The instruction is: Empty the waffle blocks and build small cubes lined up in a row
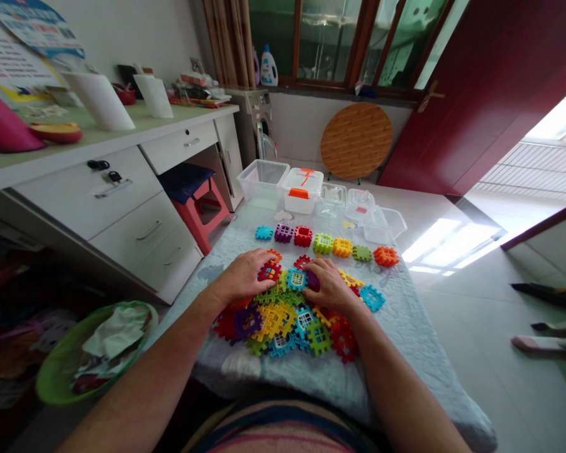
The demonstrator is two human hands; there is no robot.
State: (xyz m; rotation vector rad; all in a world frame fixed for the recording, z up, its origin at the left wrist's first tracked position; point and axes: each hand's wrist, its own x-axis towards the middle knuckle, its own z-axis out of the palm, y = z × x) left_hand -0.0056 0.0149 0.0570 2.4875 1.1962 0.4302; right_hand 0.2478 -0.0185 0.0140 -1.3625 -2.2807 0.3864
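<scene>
A heap of colourful plastic waffle blocks (287, 318) lies on a cloth-covered table (405, 327) in front of me. My left hand (245, 275) rests on the heap's far left edge, fingers curled over a red block (269, 272). My right hand (329, 284) lies on the heap's far right side, fingers bent around a purple piece (312, 280) beside a light blue block (296, 278). Beyond the hands, a row of single blocks (323, 242) runs from blue on the left to orange on the right.
Clear plastic boxes (263, 179) and a lidded box with an orange latch (302, 189) stand at the table's far end. A white desk with drawers (136, 189) and a red stool (202, 207) are left. A green basket (75, 358) sits near my left elbow.
</scene>
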